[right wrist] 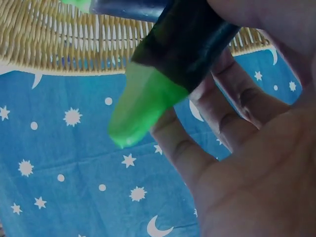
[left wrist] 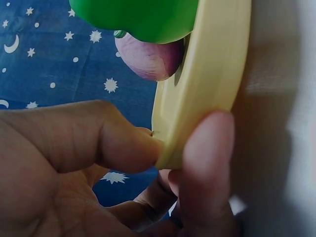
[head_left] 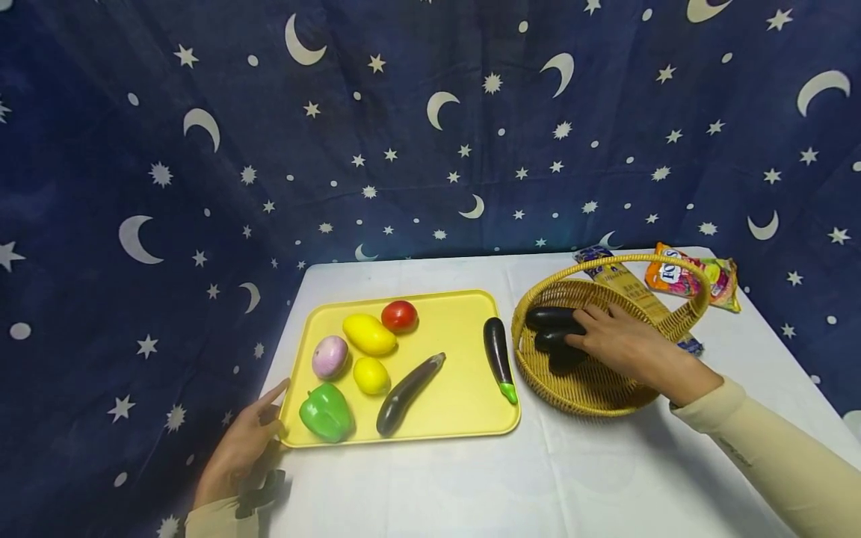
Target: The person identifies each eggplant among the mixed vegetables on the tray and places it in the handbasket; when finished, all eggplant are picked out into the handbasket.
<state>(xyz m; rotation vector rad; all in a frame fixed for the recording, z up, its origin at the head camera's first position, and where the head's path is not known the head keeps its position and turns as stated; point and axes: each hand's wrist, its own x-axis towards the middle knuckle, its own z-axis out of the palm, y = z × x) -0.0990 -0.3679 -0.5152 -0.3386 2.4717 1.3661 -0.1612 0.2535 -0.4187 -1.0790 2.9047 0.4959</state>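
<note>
At its near-left corner, the yellow tray (head_left: 464, 418) is pinched between the thumb and fingers of my left hand (head_left: 244, 441). In the left wrist view the fingertips sit on both sides of the tray rim (left wrist: 202, 74). My right hand (head_left: 622, 345) reaches into the wicker basket (head_left: 605, 407), where several dark eggplants (head_left: 548, 319) lie. The right wrist view shows it gripping an eggplant (right wrist: 182, 54) with a green stem end (right wrist: 143, 106), thumb on one side and fingers on the other. Another eggplant (right wrist: 128, 9) lies beyond it against the wicker.
On the tray are a green pepper (head_left: 326, 412), a purple onion (head_left: 330, 357), a lemon (head_left: 371, 376), a mango (head_left: 368, 334), a tomato (head_left: 400, 317) and two more eggplants (head_left: 410, 394). Snack packets (head_left: 693, 276) lie behind the basket, whose handle (head_left: 625, 258) arches overhead.
</note>
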